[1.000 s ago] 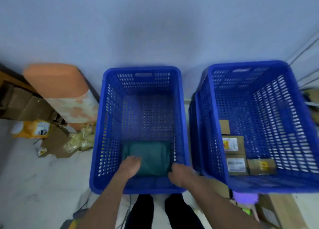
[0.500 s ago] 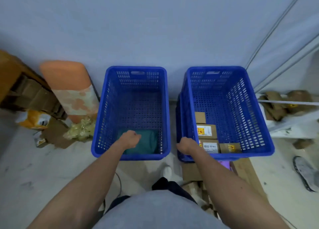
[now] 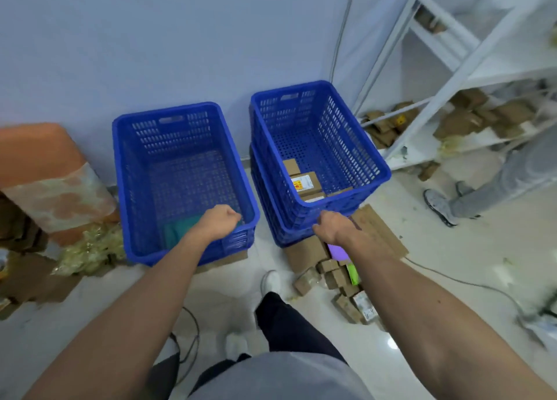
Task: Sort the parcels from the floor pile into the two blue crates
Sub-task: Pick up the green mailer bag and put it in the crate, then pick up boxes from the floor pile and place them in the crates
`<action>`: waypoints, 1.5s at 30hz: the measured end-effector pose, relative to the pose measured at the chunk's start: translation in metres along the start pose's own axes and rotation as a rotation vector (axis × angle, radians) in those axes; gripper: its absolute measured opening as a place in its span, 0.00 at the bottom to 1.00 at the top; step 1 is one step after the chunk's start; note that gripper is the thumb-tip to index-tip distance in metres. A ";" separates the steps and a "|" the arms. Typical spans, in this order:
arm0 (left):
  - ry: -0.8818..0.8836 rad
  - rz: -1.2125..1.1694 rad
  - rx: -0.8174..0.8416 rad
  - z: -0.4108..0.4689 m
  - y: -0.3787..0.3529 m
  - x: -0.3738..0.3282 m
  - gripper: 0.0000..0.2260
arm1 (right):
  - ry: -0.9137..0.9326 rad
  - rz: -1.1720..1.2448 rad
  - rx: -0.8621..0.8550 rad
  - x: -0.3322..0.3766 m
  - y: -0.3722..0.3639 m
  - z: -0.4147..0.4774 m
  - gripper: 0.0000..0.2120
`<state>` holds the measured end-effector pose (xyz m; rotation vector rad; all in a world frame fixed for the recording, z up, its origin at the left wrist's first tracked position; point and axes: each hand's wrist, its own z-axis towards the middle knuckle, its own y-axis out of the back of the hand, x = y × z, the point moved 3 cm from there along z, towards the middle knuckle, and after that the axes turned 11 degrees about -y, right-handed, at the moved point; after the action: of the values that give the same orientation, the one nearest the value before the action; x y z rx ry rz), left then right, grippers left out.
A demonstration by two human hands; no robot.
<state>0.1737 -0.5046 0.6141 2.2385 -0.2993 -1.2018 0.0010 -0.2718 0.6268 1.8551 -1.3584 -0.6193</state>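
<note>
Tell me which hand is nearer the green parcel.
Left. The left hand is just over the green parcel in the left blue crate; the right hand is at the right blue crate's near rim.
</note>
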 end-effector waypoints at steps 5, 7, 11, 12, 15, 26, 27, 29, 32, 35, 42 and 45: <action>-0.044 0.044 0.089 -0.002 -0.047 -0.040 0.12 | -0.091 0.081 -0.035 -0.075 -0.005 -0.042 0.19; -0.082 0.054 0.123 0.000 -0.068 -0.059 0.11 | -0.140 0.102 -0.012 -0.106 -0.009 -0.054 0.20; -0.138 0.094 0.198 0.004 -0.116 -0.095 0.10 | -0.274 0.148 0.003 -0.180 -0.028 -0.057 0.23; -0.136 0.102 0.213 0.006 -0.130 -0.103 0.09 | -0.300 0.157 0.009 -0.201 -0.033 -0.057 0.21; -0.127 0.137 0.267 0.013 -0.176 -0.129 0.12 | -0.345 0.195 -0.008 -0.255 -0.039 -0.069 0.20; -0.061 0.139 0.360 0.016 -0.382 -0.235 0.07 | -0.386 0.287 0.093 -0.473 -0.091 -0.043 0.21; -0.041 0.120 0.357 0.016 -0.397 -0.241 0.07 | -0.384 0.294 0.106 -0.487 -0.095 -0.038 0.20; -0.015 0.085 0.362 0.014 -0.420 -0.250 0.07 | -0.388 0.311 0.138 -0.510 -0.104 -0.031 0.19; 0.014 0.052 0.379 0.011 -0.442 -0.259 0.07 | -0.380 0.325 0.197 -0.530 -0.115 -0.020 0.20; 0.050 0.030 0.390 0.018 -0.456 -0.257 0.08 | -0.386 0.337 0.236 -0.537 -0.126 -0.006 0.22; 0.089 0.111 0.465 0.063 -0.482 -0.225 0.06 | -0.465 0.354 0.301 -0.539 -0.161 0.034 0.24; 0.091 0.091 0.486 0.087 -0.498 -0.205 0.07 | -0.498 0.352 0.307 -0.537 -0.175 0.057 0.22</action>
<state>-0.0500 -0.0427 0.4277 2.6452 -0.7139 -1.0578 -0.1117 0.2488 0.4299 1.6838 -2.1541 -0.7460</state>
